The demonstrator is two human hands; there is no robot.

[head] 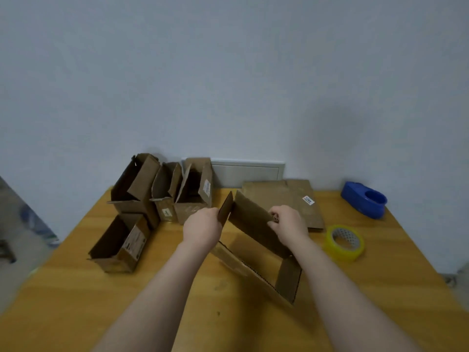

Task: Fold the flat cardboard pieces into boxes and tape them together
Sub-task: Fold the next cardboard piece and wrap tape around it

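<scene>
A brown cardboard box stands opened into a rectangular tube in the middle of the wooden table, its upper and lower ends open. My left hand grips a flap at the box's far left corner. My right hand pinches the top edge of the box's far wall. A flat cardboard piece with a white label lies behind the box. A yellow-rimmed roll of clear tape sits to the right. A blue tape dispenser rests at the far right.
Several folded open-topped boxes are grouped at the back left, one lying nearer the front, others against the grey wall. A white panel stands at the wall behind them. The table's left edge drops to the floor.
</scene>
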